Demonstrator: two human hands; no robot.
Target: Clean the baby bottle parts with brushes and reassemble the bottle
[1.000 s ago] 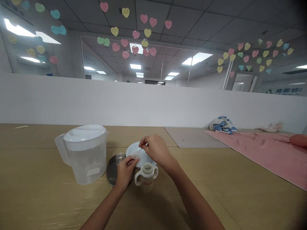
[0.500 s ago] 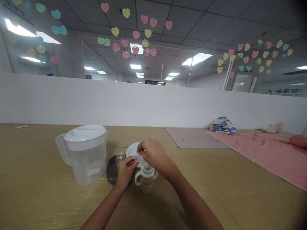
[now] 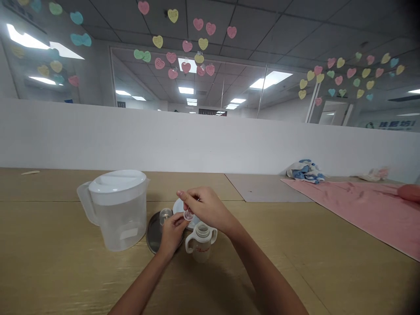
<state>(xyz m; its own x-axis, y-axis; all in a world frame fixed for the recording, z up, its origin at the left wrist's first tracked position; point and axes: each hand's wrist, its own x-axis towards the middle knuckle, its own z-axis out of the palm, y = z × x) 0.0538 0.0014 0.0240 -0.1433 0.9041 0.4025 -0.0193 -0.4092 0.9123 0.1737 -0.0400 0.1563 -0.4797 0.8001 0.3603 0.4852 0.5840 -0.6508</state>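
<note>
Between the thumb and fingers of my left hand (image 3: 172, 233) is a small clear round bottle part (image 3: 188, 215). My right hand (image 3: 206, 208) is just above it, fingers curled down at the part and thumb stretched left; what its fingers grip is hidden. In front stands an uncapped baby bottle (image 3: 201, 251) with two white handles and red lettering, upright. A clear cap (image 3: 165, 214) sits on a dark round tray (image 3: 154, 238) left of my left hand. A white plate (image 3: 178, 206) lies behind my hands, partly covered by them.
A large translucent pitcher (image 3: 121, 223) with a white lid stands left of the tray. At the right, a pink cloth (image 3: 357, 210) covers part of the table (image 3: 278, 271). A blue and white cloth bundle (image 3: 306, 171) lies by the low white wall (image 3: 197, 144).
My right thumb has swung out to the left and the hand has turned over the clear part. My left hand keeps its hold, nearly still. The bottle stays put.
</note>
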